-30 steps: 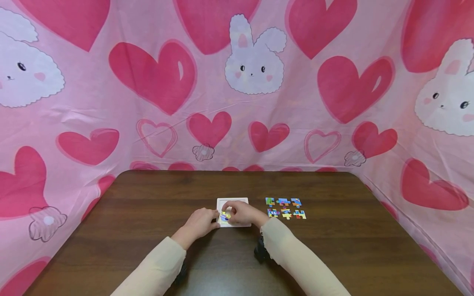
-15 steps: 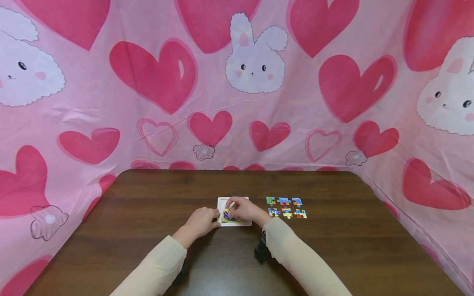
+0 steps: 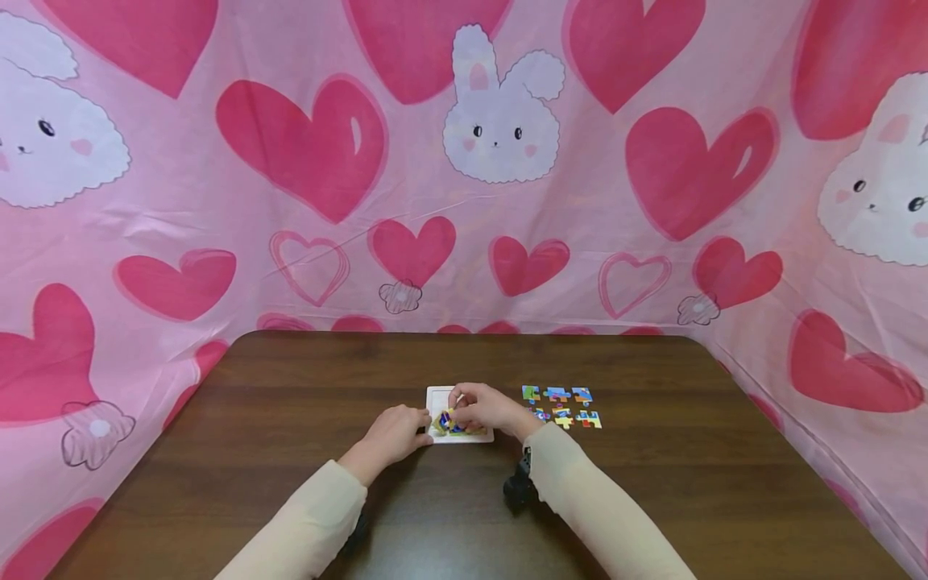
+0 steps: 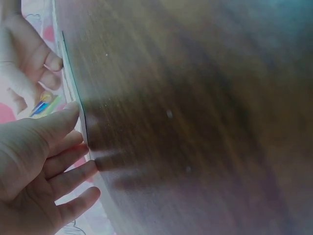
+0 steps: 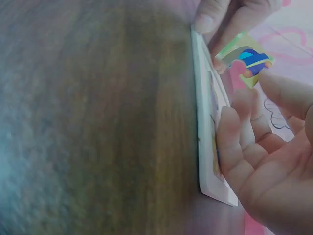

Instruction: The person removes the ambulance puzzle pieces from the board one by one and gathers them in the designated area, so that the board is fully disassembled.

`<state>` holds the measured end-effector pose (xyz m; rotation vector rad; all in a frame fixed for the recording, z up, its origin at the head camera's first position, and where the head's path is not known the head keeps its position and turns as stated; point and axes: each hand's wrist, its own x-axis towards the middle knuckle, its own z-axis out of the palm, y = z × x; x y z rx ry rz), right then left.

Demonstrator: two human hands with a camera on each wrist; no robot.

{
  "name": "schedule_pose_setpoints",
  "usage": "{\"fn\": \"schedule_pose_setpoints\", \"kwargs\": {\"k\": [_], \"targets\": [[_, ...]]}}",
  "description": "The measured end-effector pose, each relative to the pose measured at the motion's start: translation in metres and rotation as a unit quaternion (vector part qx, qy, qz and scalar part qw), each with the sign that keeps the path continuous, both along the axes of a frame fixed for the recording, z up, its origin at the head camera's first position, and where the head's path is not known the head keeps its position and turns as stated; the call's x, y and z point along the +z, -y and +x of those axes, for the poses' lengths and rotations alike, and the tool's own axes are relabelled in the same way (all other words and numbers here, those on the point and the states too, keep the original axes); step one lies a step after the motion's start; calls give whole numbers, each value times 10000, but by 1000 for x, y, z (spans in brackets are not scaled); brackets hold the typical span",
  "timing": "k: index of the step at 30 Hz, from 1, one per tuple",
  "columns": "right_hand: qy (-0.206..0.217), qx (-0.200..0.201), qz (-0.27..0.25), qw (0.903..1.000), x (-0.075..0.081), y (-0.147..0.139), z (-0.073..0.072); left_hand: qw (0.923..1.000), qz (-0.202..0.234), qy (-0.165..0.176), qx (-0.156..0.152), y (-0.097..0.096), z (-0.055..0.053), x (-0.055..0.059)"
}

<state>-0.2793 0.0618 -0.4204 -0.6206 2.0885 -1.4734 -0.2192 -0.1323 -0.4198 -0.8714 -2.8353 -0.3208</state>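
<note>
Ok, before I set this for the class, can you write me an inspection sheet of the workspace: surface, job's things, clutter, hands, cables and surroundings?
Surface: dark brown wood-grain table.
Job's things: white rectangular puzzle tray, its contents partly hidden by the right hand; six loose multicoloured jigsaw pieces to its right in two rows, one partly covered.
Clutter: nothing seen.
Hands: left hand touches the tray's left side; right hand pinches a yellow-green and blue jigsaw piece.
Cables: nothing seen.
Surroundings: pink cloth backdrop printed with red hearts and white rabbits.
</note>
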Motion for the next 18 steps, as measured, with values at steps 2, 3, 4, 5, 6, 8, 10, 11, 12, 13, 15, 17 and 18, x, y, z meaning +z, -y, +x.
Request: {"fn": "schedule_pose_setpoints", "kwargs": {"k": [2,3,4,5,6,8,10,11,12,13,15,17,18], "targets": [[93,58,-109,9999,0,-2,0,10000,-12,3,-14,0,0,0],[113,100,-146,9998,-1,-3,-1,10000,-5,10,-19,0,0,1],[110,128,-157,9997,-1,-4,-1,10000,2,20,-14,0,0,0],[91,144,-140,9998,-1,-5,-1,10000,-5,32,-4,0,0,0],[79,160,-150,9997,-1,-6,-1,10000,-8,56,16,0,0,1],[44,181,-143,9997,0,-9,-1,9999,-10,94,49,-1,0,1],[47,160,-164,9997,2,-13,-1,9999,-19,116,80,-1,0,0],[46,138,-171,9997,3,-16,-1,9999,-26,126,94,-1,0,1],[36,105,-186,9998,5,-18,-1,9998,-21,140,103,-1,0,0],[20,60,-178,9998,7,-20,0,9998,-19,141,104,-1,0,0],[-18,-27,-198,9998,11,-25,0,9998,5,157,115,-1,0,0],[-81,-129,-168,9997,14,-31,1,9998,33,164,129,-1,1,0],[-109,-175,-148,9997,16,-34,1,9998,48,161,130,-1,1,0]]}}
